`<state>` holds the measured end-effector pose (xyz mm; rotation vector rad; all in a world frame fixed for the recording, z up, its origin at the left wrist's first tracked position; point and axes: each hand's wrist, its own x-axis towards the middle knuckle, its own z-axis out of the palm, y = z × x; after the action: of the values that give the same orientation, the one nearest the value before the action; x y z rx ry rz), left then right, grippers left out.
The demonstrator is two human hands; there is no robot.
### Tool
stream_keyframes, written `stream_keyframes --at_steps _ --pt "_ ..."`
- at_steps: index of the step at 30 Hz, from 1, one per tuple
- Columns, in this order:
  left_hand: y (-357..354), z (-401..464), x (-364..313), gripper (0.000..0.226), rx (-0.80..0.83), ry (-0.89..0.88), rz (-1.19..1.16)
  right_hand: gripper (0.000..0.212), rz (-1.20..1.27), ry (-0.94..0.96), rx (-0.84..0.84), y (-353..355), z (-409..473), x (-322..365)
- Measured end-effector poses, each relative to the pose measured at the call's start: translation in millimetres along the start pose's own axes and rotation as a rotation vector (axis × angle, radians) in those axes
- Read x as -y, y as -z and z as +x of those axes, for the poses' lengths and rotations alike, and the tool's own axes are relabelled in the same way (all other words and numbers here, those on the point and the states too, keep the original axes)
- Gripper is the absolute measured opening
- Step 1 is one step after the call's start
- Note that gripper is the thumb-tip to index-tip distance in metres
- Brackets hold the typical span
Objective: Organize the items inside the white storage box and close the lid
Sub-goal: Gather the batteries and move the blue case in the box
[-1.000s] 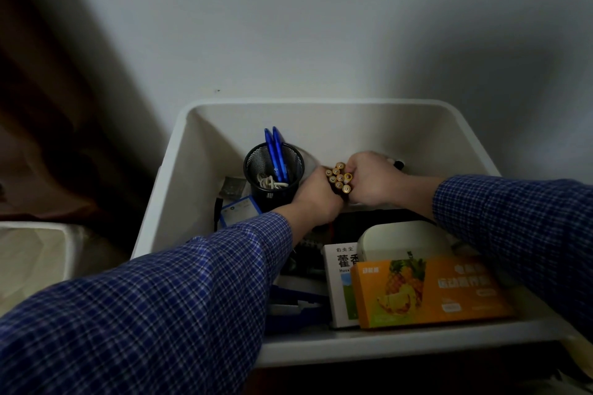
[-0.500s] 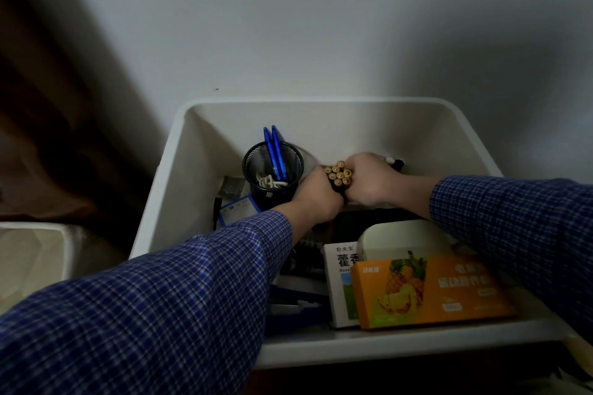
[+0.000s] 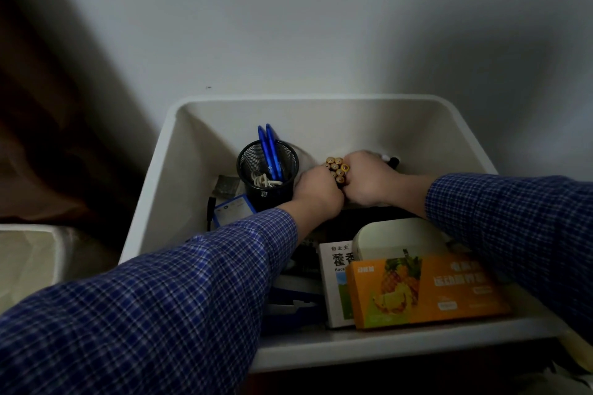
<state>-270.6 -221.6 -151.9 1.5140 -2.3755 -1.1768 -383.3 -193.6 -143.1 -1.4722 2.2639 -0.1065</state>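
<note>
The white storage box [image 3: 154, 170] stands open against the wall, with no lid in view. Deep inside it my left hand [image 3: 316, 192] and my right hand [image 3: 369, 181] close together around a bundle of gold-tipped batteries [image 3: 337, 168], held upright between them. Just left of my hands stands a black mesh pen cup [image 3: 268, 170] with two blue pens [image 3: 269, 147] and a white cable. Nearer me lie an orange pineapple-print carton [image 3: 426, 292], a white medicine box [image 3: 333, 272] and a rounded white case [image 3: 398, 239].
A blue-edged card [image 3: 232, 210] and a small grey packet [image 3: 226, 184] lie left of the cup. A black-capped marker [image 3: 391, 160] pokes out behind my right hand. Dark blue items [image 3: 295, 301] sit under my left sleeve. Another pale bin [image 3: 29, 260] stands at the far left.
Both hands stay clasped on the battery bundle and have barely shifted. Nothing else in the box has moved.
</note>
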Motion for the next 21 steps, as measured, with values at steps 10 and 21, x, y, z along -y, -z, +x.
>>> stream_keyframes --at_steps 10,21 --pt "2.4 0.1 -0.1 0.021 -0.005 0.009 0.019 0.013 0.01 -0.043 -0.036 -2.4 1.2 5.2" --pt "0.5 -1.4 2.7 0.013 -0.046 0.071 -0.096 0.019 0.243 -0.213 0.09 -9.0 3.1 6.3"
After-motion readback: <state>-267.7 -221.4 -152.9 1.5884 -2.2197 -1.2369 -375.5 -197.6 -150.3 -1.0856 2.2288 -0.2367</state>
